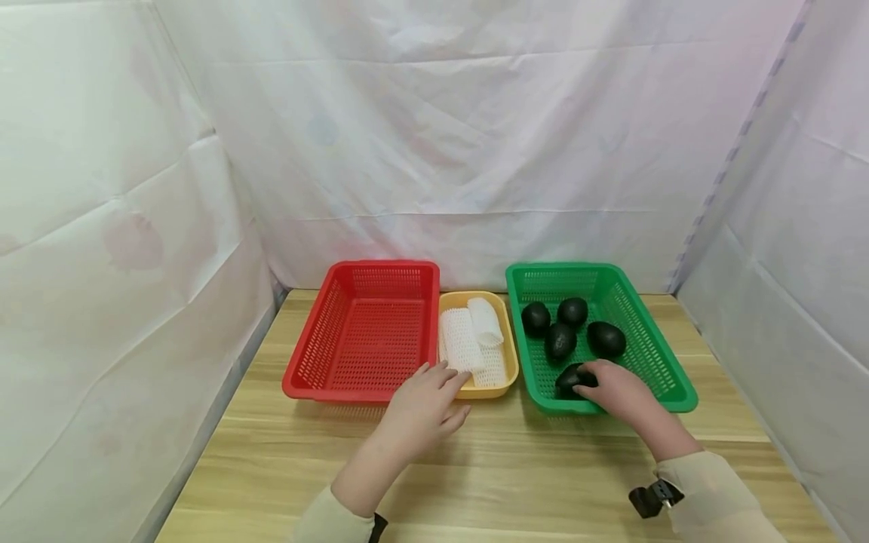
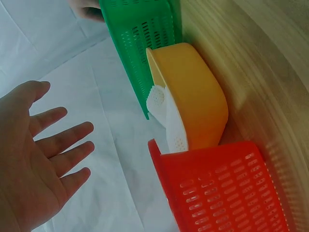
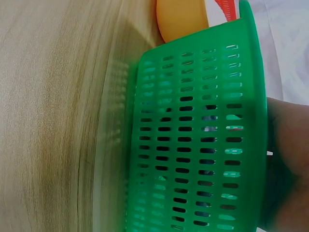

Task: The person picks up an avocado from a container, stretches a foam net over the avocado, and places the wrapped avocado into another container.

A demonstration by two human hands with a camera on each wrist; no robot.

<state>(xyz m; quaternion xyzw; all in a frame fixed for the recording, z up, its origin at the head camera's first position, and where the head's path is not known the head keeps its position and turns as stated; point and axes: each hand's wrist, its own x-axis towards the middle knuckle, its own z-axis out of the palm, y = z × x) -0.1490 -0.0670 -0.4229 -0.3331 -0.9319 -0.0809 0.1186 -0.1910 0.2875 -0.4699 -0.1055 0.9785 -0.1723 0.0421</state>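
Observation:
Inside the green basket (image 1: 655,339), my right hand (image 1: 614,388) grips a dark avocado (image 1: 569,379) near the front wall. Several other avocados (image 1: 560,342) lie behind it in the same basket. In the right wrist view the basket's wall hides the avocado and most of the fingers. My left hand (image 1: 421,407) hovers with spread fingers in front of the yellow tray (image 1: 498,391), holding nothing; the left wrist view shows its open palm (image 2: 29,174). White foam net sleeves (image 1: 462,339) lie in that tray.
To the left stands a red basket (image 1: 383,347) with nothing in it, beside the yellow tray. All three containers sit at the back of a wooden table (image 1: 516,483). White cloth (image 1: 475,151) hangs behind and along both sides.

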